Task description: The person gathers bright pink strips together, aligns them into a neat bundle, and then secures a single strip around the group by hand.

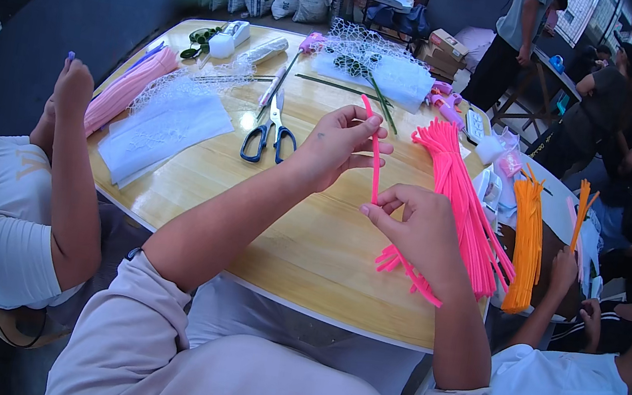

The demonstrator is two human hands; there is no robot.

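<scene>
A hot-pink pipe cleaner (377,161) stands almost upright above the wooden table (309,245), held at two places. My left hand (341,149) pinches it near its upper end between thumb and forefinger, the other fingers spread. My right hand (418,227) pinches its lower end. To the right, beside and partly behind my right hand, lies a large bundle of hot-pink pipe cleaners (461,200). Scissors with dark blue handles (269,133) lie on the table left of my left hand, their blades pointing away from me.
White sheets (164,137), pale pink pipe cleaners (134,87) and a seated person (30,206) are at left. Green stems (381,100), mesh (374,42) and pink glue guns (447,104) lie at the back. Orange pipe cleaners (525,239) and another person's hand (564,272) are at right.
</scene>
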